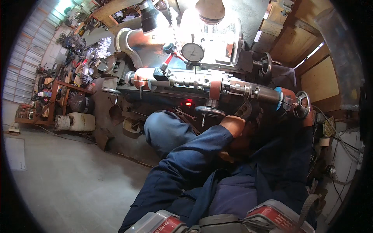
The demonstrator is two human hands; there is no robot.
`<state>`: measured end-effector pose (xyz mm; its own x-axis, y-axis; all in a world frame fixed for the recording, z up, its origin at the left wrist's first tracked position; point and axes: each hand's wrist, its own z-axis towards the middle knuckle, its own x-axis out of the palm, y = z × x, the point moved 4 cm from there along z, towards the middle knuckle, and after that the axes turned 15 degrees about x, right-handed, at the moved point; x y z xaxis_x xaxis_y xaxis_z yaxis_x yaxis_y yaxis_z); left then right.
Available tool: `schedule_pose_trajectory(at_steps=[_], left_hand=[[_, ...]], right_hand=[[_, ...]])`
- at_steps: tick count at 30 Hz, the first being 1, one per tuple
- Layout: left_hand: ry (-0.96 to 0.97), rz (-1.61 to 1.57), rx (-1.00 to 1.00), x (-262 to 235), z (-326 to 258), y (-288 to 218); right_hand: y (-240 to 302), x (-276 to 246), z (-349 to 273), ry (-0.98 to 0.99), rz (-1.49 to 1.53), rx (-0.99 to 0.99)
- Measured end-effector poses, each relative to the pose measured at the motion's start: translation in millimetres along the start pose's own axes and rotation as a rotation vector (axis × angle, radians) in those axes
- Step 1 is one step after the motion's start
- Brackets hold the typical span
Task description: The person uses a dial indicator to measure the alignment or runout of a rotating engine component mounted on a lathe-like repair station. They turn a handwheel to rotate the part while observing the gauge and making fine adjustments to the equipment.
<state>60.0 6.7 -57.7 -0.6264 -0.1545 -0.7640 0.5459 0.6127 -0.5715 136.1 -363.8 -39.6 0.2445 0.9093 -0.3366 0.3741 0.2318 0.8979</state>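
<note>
A lathe-like machine fills the view ahead. Along its bed lies a stepped metal shaft (189,82), and above it is a round dial indicator (192,52) on a jointed arm with red parts (168,60). My left hand (233,125) is closed below the bed, beside a curved grey metal piece (244,110); what its fingers hold is hidden. My right hand (307,119) touches or sits close to the rim of the handwheel (302,104) at the right end, fingers mostly hidden. Another small handwheel (210,111) stands left of my left hand.
Bright work lamps (152,19) hang over the bed. Spanners (185,113) lie below, near a red light (188,103) and my bent knee (167,130). Cluttered shelving (54,99) and a dirty white jerrycan (82,121) stand left. Cables (342,143) run down the right wall.
</note>
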Motion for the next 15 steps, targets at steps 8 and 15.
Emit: schedule_pose_trajectory(at_steps=[8, 15], left_hand=[[-0.035, 0.004, 0.033, -8, -2, -4], [-0.027, 0.031, 0.05, 0, 1, 0]], right_hand=[[37, -37, -23, -0.536, -0.487, -0.395], [209, 94, -136, -0.077, -0.411, -0.637]])
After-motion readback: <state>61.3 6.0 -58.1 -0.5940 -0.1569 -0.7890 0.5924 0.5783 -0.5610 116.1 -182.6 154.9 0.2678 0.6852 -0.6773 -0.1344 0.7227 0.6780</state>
